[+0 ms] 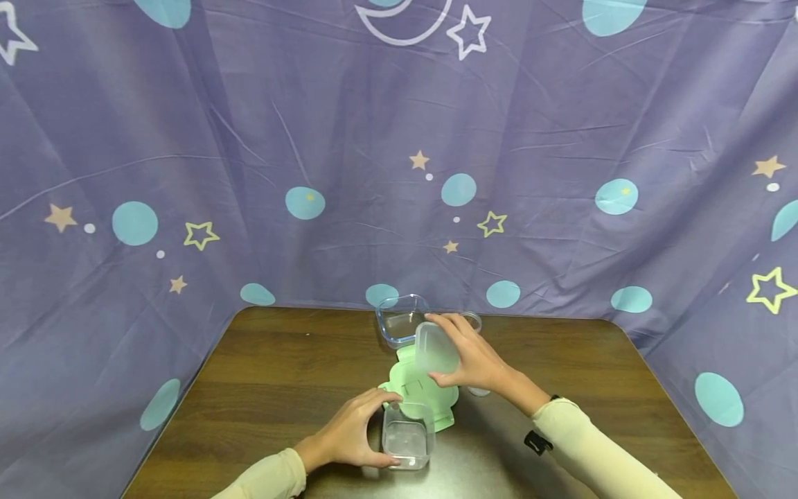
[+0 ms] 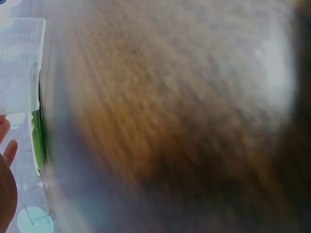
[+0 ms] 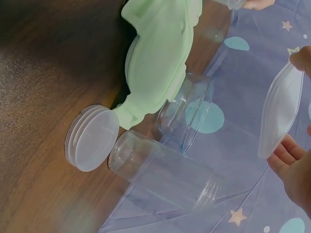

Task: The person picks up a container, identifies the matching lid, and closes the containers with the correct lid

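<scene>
My left hand [image 1: 357, 431] grips a small clear plastic container [image 1: 408, 443] from its left side, thumb at the near edge and fingers at the far one. The container's mouth faces up, in front of a light green clip-on lid [image 1: 433, 395]. Higher and to the right, my right hand [image 1: 476, 360] holds a translucent rounded-square lid [image 1: 435, 346] by two opposite edges, tilted up on its side over the green lid. The right wrist view shows this lid [image 3: 282, 107] nearly edge-on between thumb and fingers.
A clear glass container [image 1: 389, 339] stands at the table's back edge. Beside it is a clear cylindrical jar [image 3: 160, 167], mostly behind my right hand in the head view. A round screw cap [image 3: 97, 141] stands near the jar. A patterned purple cloth [image 1: 374, 138] hangs around the table.
</scene>
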### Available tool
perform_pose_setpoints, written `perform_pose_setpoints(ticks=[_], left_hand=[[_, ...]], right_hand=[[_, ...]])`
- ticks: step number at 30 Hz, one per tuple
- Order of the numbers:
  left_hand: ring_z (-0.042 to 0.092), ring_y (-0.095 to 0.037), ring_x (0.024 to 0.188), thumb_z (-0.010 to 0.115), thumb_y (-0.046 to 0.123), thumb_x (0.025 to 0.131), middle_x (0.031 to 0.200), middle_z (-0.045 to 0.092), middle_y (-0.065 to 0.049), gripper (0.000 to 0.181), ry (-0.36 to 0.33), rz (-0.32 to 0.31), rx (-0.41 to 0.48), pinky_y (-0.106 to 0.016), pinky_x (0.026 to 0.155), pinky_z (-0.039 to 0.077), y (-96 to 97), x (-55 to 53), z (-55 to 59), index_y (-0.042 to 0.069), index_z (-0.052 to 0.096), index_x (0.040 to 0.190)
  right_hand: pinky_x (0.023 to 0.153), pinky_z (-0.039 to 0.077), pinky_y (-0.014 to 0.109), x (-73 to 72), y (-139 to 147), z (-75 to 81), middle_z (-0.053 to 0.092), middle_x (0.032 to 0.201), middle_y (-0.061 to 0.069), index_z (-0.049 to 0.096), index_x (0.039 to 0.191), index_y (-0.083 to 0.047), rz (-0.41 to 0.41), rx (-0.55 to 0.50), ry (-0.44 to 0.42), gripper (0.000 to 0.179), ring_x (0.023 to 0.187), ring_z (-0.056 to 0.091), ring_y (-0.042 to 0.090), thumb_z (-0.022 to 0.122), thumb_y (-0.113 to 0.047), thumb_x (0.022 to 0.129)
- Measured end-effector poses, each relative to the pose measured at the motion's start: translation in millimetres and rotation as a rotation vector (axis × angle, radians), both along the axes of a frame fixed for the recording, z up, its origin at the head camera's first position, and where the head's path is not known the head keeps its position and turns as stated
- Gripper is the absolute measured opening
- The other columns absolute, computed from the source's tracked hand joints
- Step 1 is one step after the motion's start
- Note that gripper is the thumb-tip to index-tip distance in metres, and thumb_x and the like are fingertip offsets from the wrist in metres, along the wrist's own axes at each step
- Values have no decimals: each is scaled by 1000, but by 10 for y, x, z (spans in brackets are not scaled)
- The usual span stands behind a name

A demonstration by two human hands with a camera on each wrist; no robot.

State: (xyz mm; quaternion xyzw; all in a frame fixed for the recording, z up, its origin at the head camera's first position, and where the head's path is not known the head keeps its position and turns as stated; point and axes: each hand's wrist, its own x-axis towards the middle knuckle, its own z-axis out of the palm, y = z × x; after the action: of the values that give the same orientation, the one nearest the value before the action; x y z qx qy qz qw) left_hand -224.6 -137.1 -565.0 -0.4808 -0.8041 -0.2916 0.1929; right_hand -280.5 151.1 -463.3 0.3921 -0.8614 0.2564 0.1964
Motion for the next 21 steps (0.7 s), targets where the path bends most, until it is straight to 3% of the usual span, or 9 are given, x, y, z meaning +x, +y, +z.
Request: perform_pose_setpoints(ticks=[4, 12, 21], left_hand=[[63, -15, 120, 89, 61, 65, 127, 67, -4, 94, -2, -8, -5, -43, 105, 54, 50, -9, -8, 4, 58, 134], [63, -14, 119, 89, 59, 67, 127, 68, -5, 94, -2, -17, -13, -31, 102, 54, 149, -31, -19, 2, 57, 135], [62, -14, 118, 90, 55, 66, 126, 68, -4, 92, -43, 4, 4, -31, 101, 54, 245, -66, -54, 8, 55, 137]], right_hand=[[84, 60, 37, 39, -4, 4, 53, 134, 8, 42, 153, -14, 8, 2, -23, 105, 117, 56, 21, 92, -38, 63], [91, 59, 38, 96, -7, -3, 54, 135, 7, 41, 154, -16, 44, 6, -56, 106, 119, 57, 18, 92, -38, 63], [92, 58, 36, 205, -34, -20, 59, 130, 9, 44, 150, -11, 114, 20, -47, 105, 114, 60, 19, 93, -36, 61]])
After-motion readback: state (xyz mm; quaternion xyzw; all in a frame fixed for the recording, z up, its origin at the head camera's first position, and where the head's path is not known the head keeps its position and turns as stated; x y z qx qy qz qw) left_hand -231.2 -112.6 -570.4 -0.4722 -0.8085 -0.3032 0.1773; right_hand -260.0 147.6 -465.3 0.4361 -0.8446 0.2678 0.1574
